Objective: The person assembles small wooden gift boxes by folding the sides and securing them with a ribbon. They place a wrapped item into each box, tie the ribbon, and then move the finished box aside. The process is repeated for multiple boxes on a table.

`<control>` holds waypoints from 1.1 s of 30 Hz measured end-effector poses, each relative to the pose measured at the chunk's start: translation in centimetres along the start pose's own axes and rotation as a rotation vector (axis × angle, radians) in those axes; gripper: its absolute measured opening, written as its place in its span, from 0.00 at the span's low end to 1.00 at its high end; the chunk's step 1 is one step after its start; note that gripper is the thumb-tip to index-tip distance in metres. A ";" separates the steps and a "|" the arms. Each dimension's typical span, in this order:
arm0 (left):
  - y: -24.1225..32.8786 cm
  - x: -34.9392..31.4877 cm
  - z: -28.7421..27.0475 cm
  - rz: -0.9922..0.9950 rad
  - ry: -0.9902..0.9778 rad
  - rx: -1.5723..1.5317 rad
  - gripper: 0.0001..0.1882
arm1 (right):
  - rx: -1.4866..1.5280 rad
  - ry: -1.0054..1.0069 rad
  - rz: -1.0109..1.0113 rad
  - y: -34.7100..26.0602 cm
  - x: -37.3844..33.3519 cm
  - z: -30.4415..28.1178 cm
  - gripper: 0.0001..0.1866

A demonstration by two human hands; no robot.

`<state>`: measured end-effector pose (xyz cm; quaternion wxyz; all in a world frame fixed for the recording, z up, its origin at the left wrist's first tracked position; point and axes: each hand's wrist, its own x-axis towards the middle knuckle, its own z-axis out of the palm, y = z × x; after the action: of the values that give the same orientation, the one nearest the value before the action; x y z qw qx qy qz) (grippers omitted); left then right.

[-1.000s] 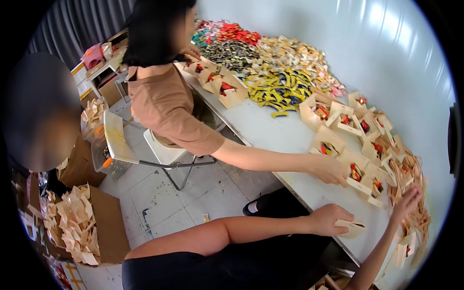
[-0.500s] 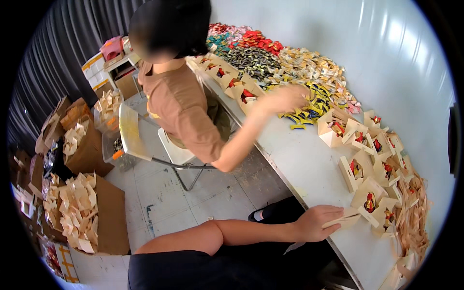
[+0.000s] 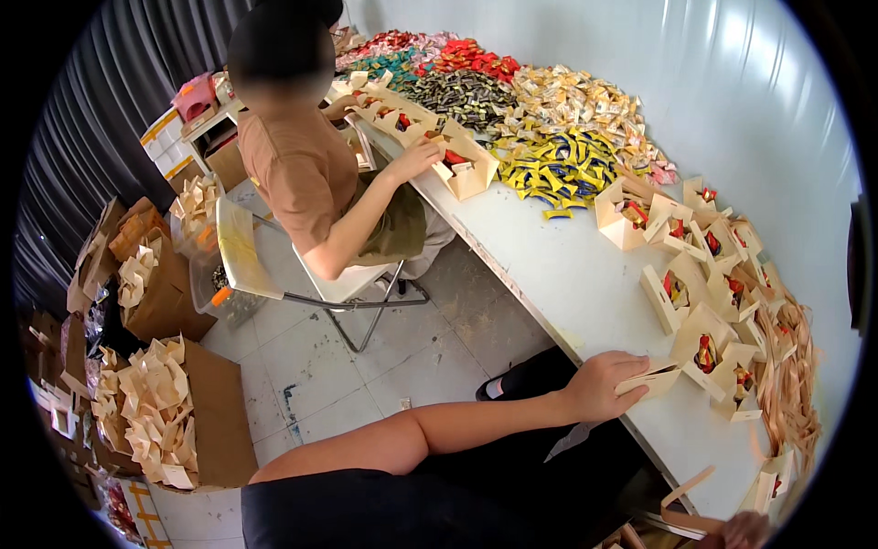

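My left hand point(image 3: 604, 386) is closed around one end of a small pale wooden box point(image 3: 651, 379), held just above the table's near edge. My right hand point(image 3: 747, 529) shows only in part at the lower right rim, dark and blurred, with its fingers around a thin, bent wooden strip point(image 3: 688, 487). Past the left hand, a pale box point(image 3: 702, 346) holds red-and-gold wrapped sweets. Another filled box point(image 3: 735, 395) stands next to it. A single box point(image 3: 766, 485) sits near the right hand.
Along the wall lies a bundle of loose wooden strips point(image 3: 792, 389). Wrapped sweets in coloured heaps, including yellow ones point(image 3: 560, 165), cover the far table point(image 3: 549, 265). A co-worker point(image 3: 302, 174) sits at the far left by a row of boxes. A carton of folded pale pieces point(image 3: 219, 412) stands on the floor.
My right hand and the bent strip have come into view at the lower right. My left hand still holds its box. The co-worker's hand has drawn back from the yellow sweets to the box row.
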<state>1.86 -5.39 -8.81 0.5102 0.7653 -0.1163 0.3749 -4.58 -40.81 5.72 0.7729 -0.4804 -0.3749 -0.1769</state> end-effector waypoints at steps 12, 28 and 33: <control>0.7 0.1 -0.7 -0.056 -0.005 -0.018 0.22 | -0.124 0.167 0.636 16.4 -2.2 8.4 0.11; 1.1 -0.3 -0.6 -0.081 -0.006 -0.049 0.21 | -0.195 0.191 0.739 18.6 -0.6 8.6 0.16; 1.3 -0.5 0.0 -0.111 -0.028 -0.050 0.21 | -0.157 0.266 0.723 19.1 -1.0 8.8 0.14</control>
<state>0.74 -6.07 -8.27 0.5475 0.7627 -0.0902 0.3322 3.25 -24.09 -4.42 0.7882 -0.6119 -0.0634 0.0182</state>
